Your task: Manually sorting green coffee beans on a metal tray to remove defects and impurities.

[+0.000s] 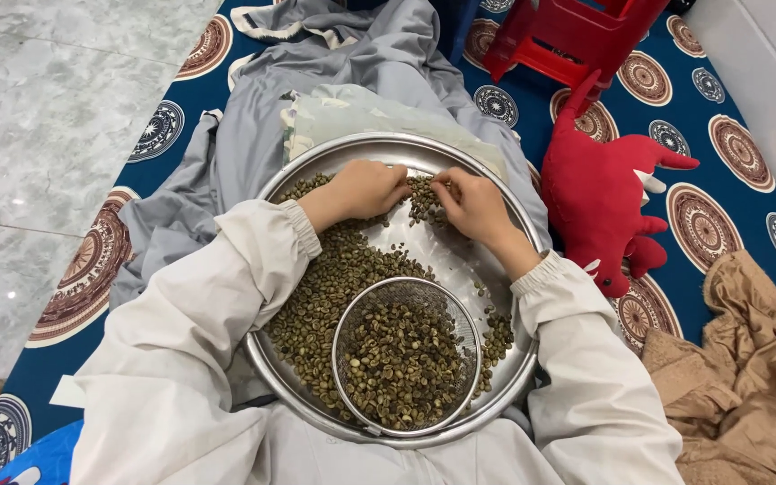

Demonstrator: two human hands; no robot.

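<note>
On the left lies marble floor [38,108], then a patterned blue mat [159,135] bearing a round steel tray [316,171] of greenish beans [334,287]. The left hand [365,189] rests curled on the beans at the tray's far side, its fingertips pinching toward the right hand [471,205], whose fingers nip a few beans. A mesh sieve [406,355] of beans sits in the tray's near part, and a red plush toy [599,198] lies right of the tray.

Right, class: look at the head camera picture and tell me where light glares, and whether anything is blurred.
Head view: soft, even light; glare on the bare metal of the round tray between the beans; both hands and the mesh sieve look sharp; edges bend slightly.
</note>
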